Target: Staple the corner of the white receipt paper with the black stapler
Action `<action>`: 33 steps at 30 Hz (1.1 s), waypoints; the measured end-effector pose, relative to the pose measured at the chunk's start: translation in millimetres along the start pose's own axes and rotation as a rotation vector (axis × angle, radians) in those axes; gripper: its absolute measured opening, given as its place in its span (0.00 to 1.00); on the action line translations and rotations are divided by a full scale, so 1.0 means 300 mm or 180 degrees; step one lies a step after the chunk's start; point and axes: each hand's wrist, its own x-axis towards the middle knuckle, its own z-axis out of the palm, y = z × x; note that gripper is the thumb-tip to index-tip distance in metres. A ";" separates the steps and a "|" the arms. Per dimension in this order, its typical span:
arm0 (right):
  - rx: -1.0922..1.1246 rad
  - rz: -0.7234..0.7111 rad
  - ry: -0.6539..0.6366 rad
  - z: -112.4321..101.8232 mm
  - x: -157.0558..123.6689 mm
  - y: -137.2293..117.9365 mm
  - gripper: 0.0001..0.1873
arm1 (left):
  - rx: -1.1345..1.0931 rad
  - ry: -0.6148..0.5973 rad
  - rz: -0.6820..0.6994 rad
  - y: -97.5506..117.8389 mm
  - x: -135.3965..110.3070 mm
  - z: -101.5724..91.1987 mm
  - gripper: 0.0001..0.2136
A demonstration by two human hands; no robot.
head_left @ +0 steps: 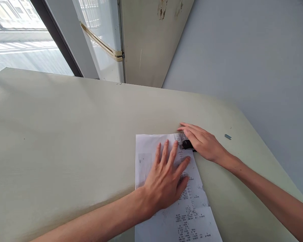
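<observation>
A printed white paper sheet (pixel 151 148) lies on the pale green table (pixel 65 134). My left hand (pixel 166 178) rests flat on the sheet with its fingers spread, pinning it down. My right hand (pixel 202 141) lies over a small black stapler (pixel 187 144) at the sheet's top right corner, fingers pressed down along it. Most of the stapler is hidden under the fingers.
A small strip of staples (pixel 228 136) lies on the table right of my right hand. A white refrigerator (pixel 131 40) stands behind the table's far edge, with a grey wall (pixel 242 60) to the right and a window (pixel 15 33) at the left.
</observation>
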 end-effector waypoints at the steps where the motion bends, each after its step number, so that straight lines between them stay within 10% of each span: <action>1: 0.0000 -0.0012 0.0008 0.002 0.000 0.001 0.27 | -0.0007 0.0002 0.0002 0.000 0.000 -0.001 0.24; 33: -0.0050 -0.0033 0.0032 0.014 0.005 0.016 0.27 | 0.0064 -0.0050 -0.0025 0.004 0.001 0.008 0.24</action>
